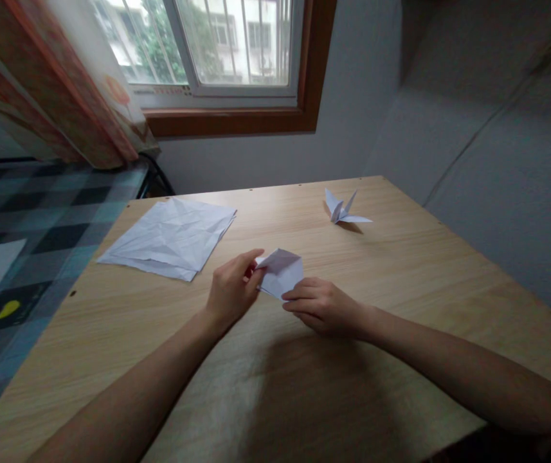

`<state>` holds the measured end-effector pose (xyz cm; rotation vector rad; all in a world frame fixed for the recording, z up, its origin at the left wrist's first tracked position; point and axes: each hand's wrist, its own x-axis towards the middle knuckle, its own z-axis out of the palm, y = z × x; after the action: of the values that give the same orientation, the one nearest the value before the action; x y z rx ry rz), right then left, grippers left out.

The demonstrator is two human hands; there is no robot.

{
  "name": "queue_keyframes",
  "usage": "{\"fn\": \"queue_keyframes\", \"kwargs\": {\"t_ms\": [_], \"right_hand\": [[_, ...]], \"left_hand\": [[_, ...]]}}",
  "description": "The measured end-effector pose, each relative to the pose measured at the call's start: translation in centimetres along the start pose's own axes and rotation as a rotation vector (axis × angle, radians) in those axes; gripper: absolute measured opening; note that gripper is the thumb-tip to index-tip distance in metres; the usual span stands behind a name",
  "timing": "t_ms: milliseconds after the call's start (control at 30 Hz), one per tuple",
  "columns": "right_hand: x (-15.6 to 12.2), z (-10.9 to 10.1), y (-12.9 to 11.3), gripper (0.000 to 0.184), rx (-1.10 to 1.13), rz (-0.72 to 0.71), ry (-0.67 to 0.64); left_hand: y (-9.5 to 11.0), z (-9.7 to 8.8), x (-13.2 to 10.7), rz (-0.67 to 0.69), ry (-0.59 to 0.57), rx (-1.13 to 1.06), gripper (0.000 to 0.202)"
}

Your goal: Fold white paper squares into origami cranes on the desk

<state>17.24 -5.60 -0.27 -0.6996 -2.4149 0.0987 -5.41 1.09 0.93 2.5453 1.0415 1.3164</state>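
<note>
Taking the folded paper as the centre of my clock face, I have that small white folded paper (282, 273) in the middle of my head view, above the wooden table (400, 270); I can't tell from here whether its underside touches the wood. At nine o'clock my left hand (234, 283) pinches the paper's left edge between thumb and index finger. At four o'clock my right hand (323, 305) lays its fingers, nearly together, against the lower right corner; its thumb is unclear to me, so I can't tell whether it pinches.

Between one and two o'clock, well apart from both hands, a finished paper crane (340, 212) sits with its wings raised. At ten o'clock I see a stack of creased white paper sheets (171, 235) lying near the table's left edge. Farther out, a window (236, 51) stands just before twelve, and a patterned curtain (63, 83) hangs between ten and eleven.
</note>
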Motion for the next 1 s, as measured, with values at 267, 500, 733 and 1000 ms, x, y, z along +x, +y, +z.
{"fn": "queue_keyframes", "kwargs": {"t_ms": [267, 500, 733, 1000], "right_hand": [[0.4, 0.4, -0.8, 0.020, -0.038, -0.047, -0.065], [0.2, 1.0, -1.0, 0.020, -0.046, -0.080, -0.106], [0.3, 1.0, -1.2, 0.020, -0.051, -0.075, -0.173], [0.2, 0.8, -1.4, 0.023, -0.045, -0.048, -0.172]], "left_hand": [[0.7, -0.7, 0.5, 0.153, -0.028, 0.065, 0.022], [0.4, -0.6, 0.3, 0.274, -0.133, 0.103, 0.023], [0.3, -0.7, 0.7, -0.071, -0.178, -0.057, 0.052], [0.7, -1.1, 1.3, -0.265, 0.002, -0.197, 0.039]]}}
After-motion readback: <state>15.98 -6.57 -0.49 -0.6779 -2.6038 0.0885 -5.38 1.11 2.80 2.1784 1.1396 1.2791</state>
